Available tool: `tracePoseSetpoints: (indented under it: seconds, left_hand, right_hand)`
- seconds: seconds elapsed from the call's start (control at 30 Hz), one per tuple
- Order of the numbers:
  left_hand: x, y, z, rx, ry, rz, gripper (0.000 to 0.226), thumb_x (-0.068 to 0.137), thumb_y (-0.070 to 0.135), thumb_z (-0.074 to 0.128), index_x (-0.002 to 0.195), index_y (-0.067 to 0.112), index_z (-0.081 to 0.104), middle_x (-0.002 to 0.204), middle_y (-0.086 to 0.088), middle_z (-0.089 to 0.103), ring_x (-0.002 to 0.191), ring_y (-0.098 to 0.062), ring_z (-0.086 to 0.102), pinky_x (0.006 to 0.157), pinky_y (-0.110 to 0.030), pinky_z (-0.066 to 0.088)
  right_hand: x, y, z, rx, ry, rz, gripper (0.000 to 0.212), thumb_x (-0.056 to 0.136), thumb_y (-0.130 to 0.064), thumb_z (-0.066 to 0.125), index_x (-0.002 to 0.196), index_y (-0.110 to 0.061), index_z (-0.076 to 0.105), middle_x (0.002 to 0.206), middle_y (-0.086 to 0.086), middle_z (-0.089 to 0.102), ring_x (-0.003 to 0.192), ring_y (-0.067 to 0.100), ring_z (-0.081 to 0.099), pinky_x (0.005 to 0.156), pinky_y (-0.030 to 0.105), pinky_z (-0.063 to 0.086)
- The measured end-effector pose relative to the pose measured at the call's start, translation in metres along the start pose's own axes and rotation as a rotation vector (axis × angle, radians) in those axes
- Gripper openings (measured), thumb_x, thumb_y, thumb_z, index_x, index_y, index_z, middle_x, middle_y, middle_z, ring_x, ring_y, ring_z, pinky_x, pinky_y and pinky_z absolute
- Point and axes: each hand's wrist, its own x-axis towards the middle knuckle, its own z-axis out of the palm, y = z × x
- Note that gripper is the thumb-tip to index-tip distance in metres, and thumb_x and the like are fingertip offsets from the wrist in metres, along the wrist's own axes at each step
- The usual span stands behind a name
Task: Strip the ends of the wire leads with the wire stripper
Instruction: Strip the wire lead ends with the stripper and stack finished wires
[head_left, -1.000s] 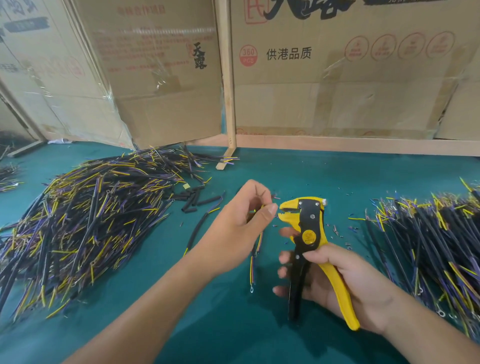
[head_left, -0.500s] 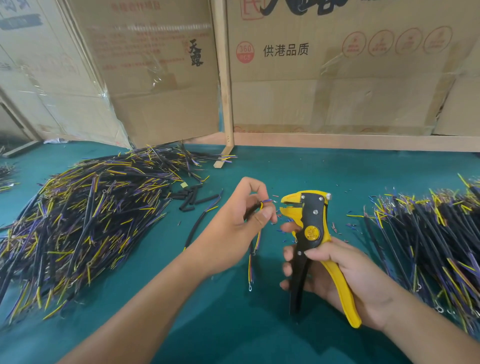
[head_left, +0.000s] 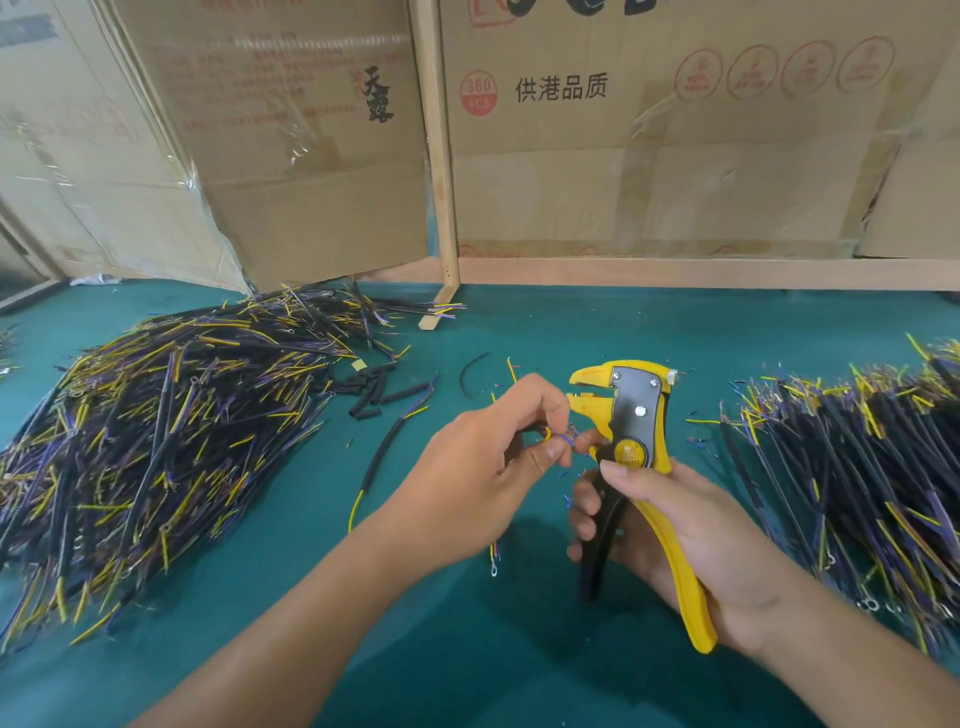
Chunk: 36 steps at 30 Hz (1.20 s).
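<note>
Yellow-and-black wire stripper (head_left: 631, 431) (beak parted) gripped by right hand (head_left: 691, 540); left hand (head_left: 483, 467) pinches wire leads (head_left: 558, 441).

Two hands: left hand (head_left: 483, 467), right hand (head_left: 696, 535) | one wire stripper (head_left: 636, 441) | two big lead piles: left pile (head_left: 156, 447), right pile (head_left: 852, 467) | one wooden post (head_left: 441, 156)

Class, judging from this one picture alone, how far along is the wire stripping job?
Which heap is finished cannot be told. In hand: the left hand pinches one wire lead beside the open-jawed wire stripper gripped by the right hand. Large heaps lie left and right.
</note>
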Motion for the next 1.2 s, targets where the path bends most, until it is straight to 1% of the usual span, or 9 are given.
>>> tracePoseSetpoints:
  seconds: [0.17, 0.3, 0.4, 0.5, 0.67, 0.77, 0.93, 1.03, 1.2]
  left_hand:
    - [0.0, 0.0, 0.003, 0.079, 0.001, 0.023, 0.016, 0.101, 0.016, 0.05, 0.095, 0.031, 0.05, 0.089, 0.018, 0.062, 0.062, -0.016, 0.047, 0.061, -0.03, 0.039]
    - [-0.001, 0.002, 0.005, 0.121, 0.017, 0.058, 0.027, 0.1, 0.003, 0.052, 0.094, 0.029, 0.056, 0.089, 0.017, 0.06, 0.079, -0.001, 0.055, 0.069, -0.013, 0.038]
    - [0.0, -0.001, 0.007, 0.134, 0.035, 0.094, 0.024, 0.1, 0.005, 0.049, 0.097, 0.026, 0.061, 0.092, 0.011, 0.061, 0.09, -0.01, 0.059, 0.077, -0.022, 0.045]
    - [0.0, -0.006, 0.005, 0.17, 0.048, 0.097, 0.026, 0.102, 0.011, 0.048, 0.102, 0.033, 0.061, 0.092, 0.013, 0.059, 0.079, -0.003, 0.055, 0.069, -0.014, 0.037]
    - [0.0, -0.011, 0.003, 0.036, 0.054, -0.002, 0.03, 0.102, 0.028, 0.041, 0.125, 0.047, 0.036, 0.09, 0.014, 0.058, 0.069, -0.023, 0.049, 0.066, -0.036, 0.041]
    - [0.0, -0.011, 0.005, 0.003, 0.036, -0.037, 0.031, 0.097, 0.041, 0.041, 0.125, 0.049, 0.028, 0.087, 0.015, 0.061, 0.068, -0.023, 0.048, 0.065, -0.036, 0.04]
    - [0.0, -0.009, 0.003, 0.088, 0.052, -0.077, 0.008, 0.099, 0.04, 0.052, 0.1, 0.037, 0.044, 0.08, 0.018, 0.064, 0.057, -0.012, 0.045, 0.056, -0.023, 0.038]
    - [0.0, -0.005, 0.003, 0.189, 0.084, -0.062, 0.014, 0.1, 0.028, 0.058, 0.088, 0.021, 0.059, 0.067, 0.014, 0.06, 0.052, -0.01, 0.04, 0.05, -0.017, 0.03]
    - [-0.001, 0.003, 0.013, 0.368, 0.024, -0.068, 0.018, 0.101, 0.024, 0.055, 0.103, 0.012, 0.067, 0.077, -0.005, 0.061, 0.069, -0.024, 0.05, 0.065, -0.041, 0.044]
  right_hand:
    - [0.001, 0.002, 0.002, -0.004, 0.035, -0.012, 0.013, 0.082, -0.022, 0.069, 0.093, -0.016, 0.073, 0.081, 0.016, 0.057, 0.07, 0.031, 0.057, 0.067, 0.048, 0.054]
    - [0.0, 0.001, 0.002, 0.0, 0.035, -0.013, 0.012, 0.083, -0.021, 0.068, 0.092, -0.017, 0.073, 0.081, 0.016, 0.057, 0.071, 0.03, 0.056, 0.068, 0.047, 0.054]
    - [0.0, 0.001, 0.002, 0.003, 0.036, -0.014, 0.012, 0.083, -0.021, 0.067, 0.092, -0.018, 0.073, 0.08, 0.015, 0.057, 0.07, 0.03, 0.056, 0.068, 0.047, 0.054]
    - [0.0, 0.0, 0.001, 0.017, 0.041, -0.02, 0.02, 0.082, -0.022, 0.067, 0.101, -0.016, 0.073, 0.08, 0.015, 0.057, 0.07, 0.03, 0.056, 0.067, 0.047, 0.054]
    - [0.001, -0.001, 0.002, 0.045, 0.039, -0.022, 0.033, 0.081, -0.021, 0.067, 0.112, -0.01, 0.069, 0.08, 0.015, 0.055, 0.07, 0.03, 0.055, 0.067, 0.048, 0.053]
    - [0.0, -0.001, 0.002, 0.054, 0.038, -0.02, 0.032, 0.081, -0.021, 0.067, 0.112, -0.011, 0.07, 0.08, 0.015, 0.055, 0.069, 0.03, 0.056, 0.067, 0.048, 0.053]
    - [0.0, -0.001, 0.002, 0.057, 0.04, -0.029, 0.032, 0.081, -0.021, 0.067, 0.112, -0.012, 0.07, 0.079, 0.015, 0.056, 0.07, 0.03, 0.056, 0.068, 0.048, 0.053]
    - [-0.001, -0.001, 0.002, 0.06, 0.048, -0.051, 0.033, 0.081, -0.018, 0.07, 0.114, -0.011, 0.069, 0.08, 0.015, 0.056, 0.071, 0.03, 0.057, 0.068, 0.048, 0.054]
    - [-0.002, 0.0, 0.004, -0.004, 0.144, -0.128, 0.039, 0.074, -0.023, 0.07, 0.111, -0.012, 0.069, 0.088, 0.015, 0.064, 0.079, 0.027, 0.059, 0.066, 0.044, 0.056]
